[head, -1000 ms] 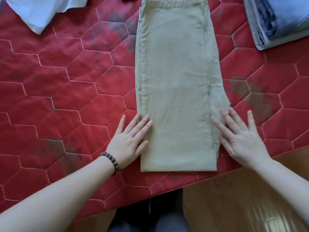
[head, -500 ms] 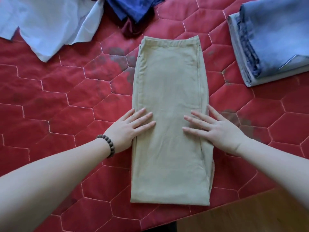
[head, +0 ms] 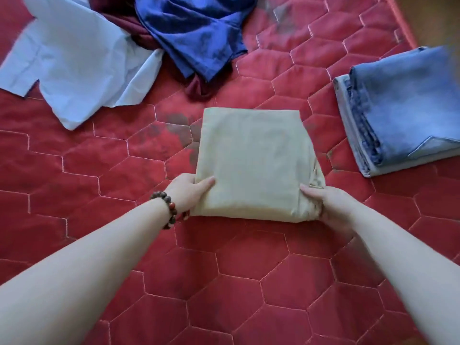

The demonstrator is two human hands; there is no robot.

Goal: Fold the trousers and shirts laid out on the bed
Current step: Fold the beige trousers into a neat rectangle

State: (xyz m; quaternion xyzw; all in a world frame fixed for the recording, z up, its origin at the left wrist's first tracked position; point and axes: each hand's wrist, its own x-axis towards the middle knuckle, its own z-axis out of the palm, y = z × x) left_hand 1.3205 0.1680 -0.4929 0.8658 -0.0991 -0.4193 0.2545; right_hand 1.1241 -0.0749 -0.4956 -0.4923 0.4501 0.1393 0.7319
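Note:
The khaki trousers (head: 254, 160) lie folded into a short thick rectangle in the middle of the red quilted bed (head: 224, 270). My left hand (head: 189, 192) grips the near left corner, thumb on top and fingers underneath. My right hand (head: 323, 202) grips the near right corner the same way. A pale blue shirt (head: 74, 68) lies spread out at the far left. A dark blue garment (head: 196, 31) is crumpled at the far middle, on top of a maroon one (head: 199, 87).
Folded blue jeans (head: 403, 108) sit in a stack at the right. The bed's right edge (head: 398, 23) and wooden floor show at the top right corner. A bead bracelet is on my left wrist.
The long khaki strip has been folded in half into a short rectangle. Both hands went from pressing flat on the cloth to gripping its near corners. The view has shifted farther onto the bed.

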